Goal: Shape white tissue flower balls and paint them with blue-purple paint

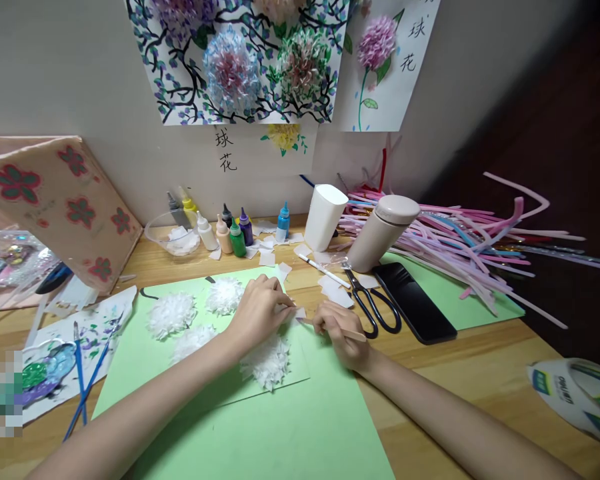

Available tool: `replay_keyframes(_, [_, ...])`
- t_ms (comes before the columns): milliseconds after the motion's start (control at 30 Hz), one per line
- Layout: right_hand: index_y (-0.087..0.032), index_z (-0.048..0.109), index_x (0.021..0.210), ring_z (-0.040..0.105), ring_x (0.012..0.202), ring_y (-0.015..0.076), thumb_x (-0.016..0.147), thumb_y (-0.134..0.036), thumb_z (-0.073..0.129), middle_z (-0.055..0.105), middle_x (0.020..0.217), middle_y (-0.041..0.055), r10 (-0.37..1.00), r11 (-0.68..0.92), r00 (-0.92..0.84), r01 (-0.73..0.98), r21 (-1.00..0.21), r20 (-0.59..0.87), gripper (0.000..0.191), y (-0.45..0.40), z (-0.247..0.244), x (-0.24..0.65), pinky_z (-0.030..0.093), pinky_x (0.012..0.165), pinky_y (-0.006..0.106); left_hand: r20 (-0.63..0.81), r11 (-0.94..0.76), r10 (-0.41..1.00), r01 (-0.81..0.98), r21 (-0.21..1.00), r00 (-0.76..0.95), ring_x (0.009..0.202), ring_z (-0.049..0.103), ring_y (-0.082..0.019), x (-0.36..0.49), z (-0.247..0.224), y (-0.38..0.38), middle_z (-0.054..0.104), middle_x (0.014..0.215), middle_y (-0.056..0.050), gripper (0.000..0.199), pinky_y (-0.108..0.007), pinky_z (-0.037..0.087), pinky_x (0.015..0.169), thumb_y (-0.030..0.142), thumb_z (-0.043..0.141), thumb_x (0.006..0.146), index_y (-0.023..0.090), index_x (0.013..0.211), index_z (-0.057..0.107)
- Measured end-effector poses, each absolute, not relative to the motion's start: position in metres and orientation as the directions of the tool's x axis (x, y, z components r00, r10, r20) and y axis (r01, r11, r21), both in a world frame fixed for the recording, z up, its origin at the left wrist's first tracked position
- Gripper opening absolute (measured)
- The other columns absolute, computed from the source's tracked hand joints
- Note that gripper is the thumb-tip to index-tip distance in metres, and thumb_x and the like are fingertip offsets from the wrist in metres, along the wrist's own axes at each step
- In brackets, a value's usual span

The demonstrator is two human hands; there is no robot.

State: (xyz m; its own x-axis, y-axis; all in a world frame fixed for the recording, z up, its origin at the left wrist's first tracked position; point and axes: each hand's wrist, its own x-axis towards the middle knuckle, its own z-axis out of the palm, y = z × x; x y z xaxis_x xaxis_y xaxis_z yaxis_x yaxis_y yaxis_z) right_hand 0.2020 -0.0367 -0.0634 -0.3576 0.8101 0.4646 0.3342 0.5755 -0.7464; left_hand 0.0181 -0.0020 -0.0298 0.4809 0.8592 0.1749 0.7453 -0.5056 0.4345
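Left hand (261, 310) over green card edge (301, 365) | right hand (341, 333): stick (355, 335) | scissors (373, 305) alongside

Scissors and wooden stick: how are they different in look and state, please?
The scissors have black handles with two loops; the wooden stick is a narrow tan strip. The scissors lie on the table beside the phone, while the stick is held in the right hand. Both are elongated.

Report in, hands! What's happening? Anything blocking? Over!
Right hand gripping stick, tip at paper bit. Left hand there too, grip unclear. Scissors near right hand, not blocking.
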Motion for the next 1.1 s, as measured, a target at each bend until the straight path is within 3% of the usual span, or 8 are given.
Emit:
replay_keyframes(400, [-0.02,0.05,0.068,0.051,0.066,0.0147,0.093,-0.03,0.026,0.053,0.066,0.0017,0.867,0.486,-0.334,0.395,-0.78,0.371,0.036,-0.033,-0.061,0.2,0.037,0.066,0.029,0.173,-0.461,0.886,0.779,0.425,0.43,0.075,0.051,-0.019,0.015,-0.023,0.002,0.06,0.078,-0.003,0.017,-0.03,0.036,0.064,0.033,0.053,0.08,0.021,0.076,0.065])
replay_keyframes(700, [-0.019,0.053,0.07,0.053,0.066,0.0132,0.093,-0.033,0.028,0.054,0.067,0.001,0.903,0.412,-0.295,0.383,-0.827,0.313,0.036,-0.031,-0.063,0.2,0.039,0.065,0.026,0.091,-0.382,0.924,0.897,0.224,0.371,0.078,0.058,-0.021,-0.008,-0.022,0.023,0.068,0.079,-0.005,0.018,-0.028,0.038,0.064,0.012,0.051,0.073,0.019,0.076,0.068])
replay_keyframes(867, [-0.019,0.053,0.071,0.053,0.065,0.0127,0.093,-0.034,0.029,0.055,0.068,0.0009,0.921,0.357,-0.294,0.371,-0.857,0.257,0.036,-0.029,-0.063,0.2,0.04,0.063,0.025,0.054,-0.391,0.92,0.889,0.239,0.389,0.074,0.058,-0.019,-0.009,-0.033,0.024,0.068,0.076,-0.004,0.021,-0.027,0.038,0.063,0.006,0.052,0.066,0.019,0.073,0.068])
replay_keyframes(1100, [-0.019,0.051,0.069,0.05,0.065,0.0123,0.093,-0.035,0.028,0.051,0.066,0.0002,0.931,0.294,-0.314,0.34,-0.893,0.187,0.036,-0.024,-0.063,0.198,0.04,0.063,0.025,0.029,-0.33,0.941,0.896,0.298,0.337,0.074,0.059,-0.018,-0.01,-0.037,0.028,0.068,0.08,-0.003,0.021,-0.024,0.038,0.059,0.009,0.053,0.067,0.02,0.076,0.067])
